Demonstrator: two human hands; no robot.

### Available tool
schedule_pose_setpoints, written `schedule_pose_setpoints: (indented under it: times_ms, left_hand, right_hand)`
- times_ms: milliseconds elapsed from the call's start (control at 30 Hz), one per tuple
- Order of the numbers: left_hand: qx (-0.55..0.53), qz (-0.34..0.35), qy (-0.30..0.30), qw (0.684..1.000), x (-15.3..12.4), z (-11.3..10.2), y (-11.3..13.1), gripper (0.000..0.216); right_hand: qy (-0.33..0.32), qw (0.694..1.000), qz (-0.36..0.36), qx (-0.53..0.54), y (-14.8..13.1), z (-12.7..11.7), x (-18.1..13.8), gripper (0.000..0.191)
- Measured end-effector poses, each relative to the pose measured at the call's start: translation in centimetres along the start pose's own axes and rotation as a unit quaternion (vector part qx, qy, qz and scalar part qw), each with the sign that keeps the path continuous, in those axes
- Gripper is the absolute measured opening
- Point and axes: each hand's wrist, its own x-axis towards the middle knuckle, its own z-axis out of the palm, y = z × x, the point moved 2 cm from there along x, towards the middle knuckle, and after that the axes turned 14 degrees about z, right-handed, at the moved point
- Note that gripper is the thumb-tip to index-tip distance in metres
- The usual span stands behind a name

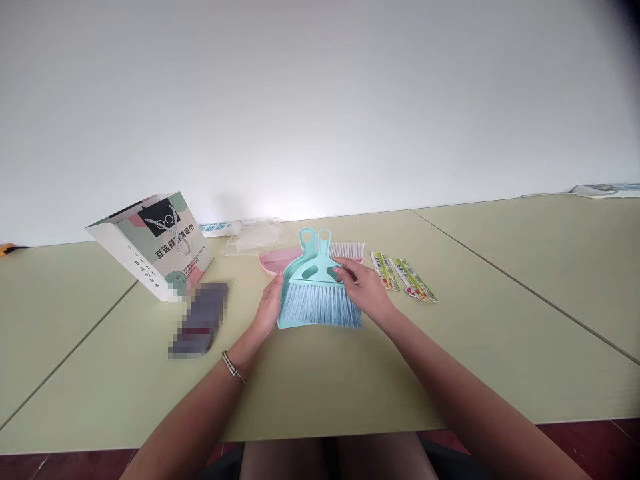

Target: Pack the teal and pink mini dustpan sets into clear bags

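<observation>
A turquoise hand brush (320,303) with pale blue bristles lies against a matching turquoise dustpan (307,244), handles pointing away from me. My left hand (270,307) grips the dustpan by its left edge, fingers partly hidden behind it. On the brush head's right side, my right hand (367,290) is closed, the thumb at the oval hole. Behind this pair rests a pink dustpan (273,261), partly covered, and a pink brush with whitish bristles (350,249) shows beyond my right hand.
A paper gift bag (170,247) stands at the left, with a dark pixelated object (203,320) before it. Clear plastic packaging (255,235) lies near the wall. Two green printed cards (413,280) lie to the right. Panel seams (525,293) cross the table.
</observation>
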Motion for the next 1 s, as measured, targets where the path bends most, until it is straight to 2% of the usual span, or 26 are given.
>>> schedule_pose_setpoints:
  times_ms: [267,367,667,867,1000]
  left_hand:
    - [-0.026,0.018,-0.035,0.999,-0.1,0.1,0.3,0.053]
    - [-0.023,0.014,-0.051,0.998,0.0,0.5,0.4,0.051]
    - [0.040,-0.002,-0.099,0.994,-1.0,1.1,0.3,0.054]
    - [0.058,-0.007,-0.139,0.989,-1.4,1.5,0.5,0.063]
    - [0.050,0.002,-0.131,0.990,-1.4,1.4,0.6,0.060]
  right_hand:
    - [0.071,0.988,-0.129,-0.043,0.0,0.3,-0.1,0.028]
    - [0.096,0.981,-0.158,-0.052,-0.1,0.5,0.2,0.026]
    - [0.130,0.981,-0.142,-0.018,1.0,0.7,-0.9,0.026]
    - [0.153,0.981,-0.120,0.018,1.4,1.1,-1.7,0.025]
    - [0.170,0.978,-0.121,0.031,1.6,1.0,-1.5,0.024]
